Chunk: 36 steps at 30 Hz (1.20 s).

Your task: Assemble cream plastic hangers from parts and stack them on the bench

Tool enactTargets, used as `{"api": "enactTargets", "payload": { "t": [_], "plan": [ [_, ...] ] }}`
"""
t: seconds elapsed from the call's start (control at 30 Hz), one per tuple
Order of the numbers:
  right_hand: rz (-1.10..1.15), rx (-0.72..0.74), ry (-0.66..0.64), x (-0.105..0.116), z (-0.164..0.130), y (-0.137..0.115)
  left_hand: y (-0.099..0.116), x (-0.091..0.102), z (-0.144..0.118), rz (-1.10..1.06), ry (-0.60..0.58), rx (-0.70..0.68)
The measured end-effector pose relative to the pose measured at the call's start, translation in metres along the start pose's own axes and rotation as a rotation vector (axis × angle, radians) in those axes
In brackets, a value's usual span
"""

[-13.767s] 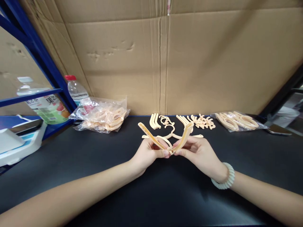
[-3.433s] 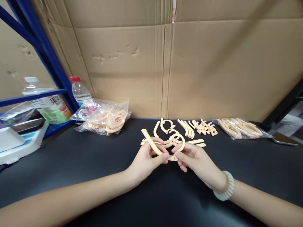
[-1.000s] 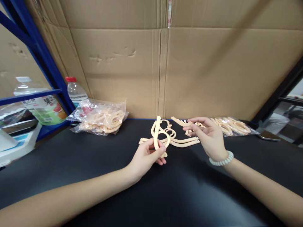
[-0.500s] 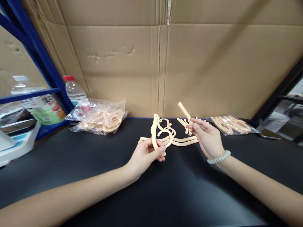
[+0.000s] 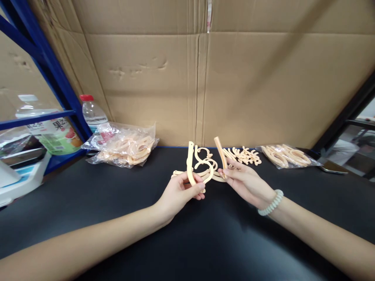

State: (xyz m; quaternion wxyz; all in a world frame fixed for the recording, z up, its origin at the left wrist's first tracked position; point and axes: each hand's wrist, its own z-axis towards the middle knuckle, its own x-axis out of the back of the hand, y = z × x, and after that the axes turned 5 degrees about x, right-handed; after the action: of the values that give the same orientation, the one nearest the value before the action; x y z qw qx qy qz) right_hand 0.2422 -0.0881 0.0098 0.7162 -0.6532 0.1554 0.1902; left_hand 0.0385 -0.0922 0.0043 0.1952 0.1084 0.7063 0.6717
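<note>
My left hand [image 5: 186, 189] is closed around a cream plastic clothes hanger piece [image 5: 190, 158]; one arm of it points up, and a curved hook bends off to its right. Between the thumb and fingers of my right hand [image 5: 244, 181] is a separate cream hanger arm [image 5: 220, 150], tilted, its hollow side partly showing. The two pieces are apart, with a small gap between them. Just behind my hands, more hanger pieces with hooks [image 5: 202, 152] lie on the black table, partly hidden by my left hand and what it holds.
Several small hanger parts [image 5: 244, 155] lie behind my right hand. A clear bag of parts [image 5: 285, 155] is at the right near a phone [image 5: 334, 168]. Another bag [image 5: 125, 146] lies left, near bottles [image 5: 90, 113] and a blue rack [image 5: 55, 82]. Cardboard [image 5: 140, 70] stands behind the black table [image 5: 187, 242].
My right hand has moved left and slightly down, bringing the hanger arm closer to the piece in my left hand and turning it more upright. My left hand stays nearly still.
</note>
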Motion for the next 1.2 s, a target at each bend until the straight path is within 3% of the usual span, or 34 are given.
{"api": "enactTargets", "payload": {
  "t": [0.17, 0.37, 0.5, 0.57, 0.8, 1.07, 1.2],
  "plan": [
    [0.001, -0.136, -0.161, -0.009, -0.011, 0.001, -0.002, 0.003, 0.001, -0.036, -0.046, -0.005],
    [0.025, -0.176, -0.218, -0.010, -0.016, 0.006, -0.001, 0.003, 0.002, -0.055, -0.060, 0.018],
    [-0.069, -0.192, -0.404, -0.013, -0.020, 0.008, -0.001, 0.002, 0.002, -0.056, -0.075, 0.012],
    [-0.140, -0.161, -0.433, -0.014, -0.020, 0.009, -0.002, 0.002, 0.001, -0.066, -0.065, 0.020],
    [-0.216, 0.029, -0.304, -0.012, -0.017, 0.012, 0.001, 0.003, 0.001, -0.076, -0.104, 0.031],
    [-0.427, 0.143, -0.453, -0.013, -0.017, 0.011, 0.005, 0.007, 0.001, 0.011, -0.220, 0.056],
    [-0.455, 0.151, -0.477, -0.016, -0.021, 0.010, 0.004, 0.006, 0.000, 0.009, -0.222, 0.052]
  ]
}}
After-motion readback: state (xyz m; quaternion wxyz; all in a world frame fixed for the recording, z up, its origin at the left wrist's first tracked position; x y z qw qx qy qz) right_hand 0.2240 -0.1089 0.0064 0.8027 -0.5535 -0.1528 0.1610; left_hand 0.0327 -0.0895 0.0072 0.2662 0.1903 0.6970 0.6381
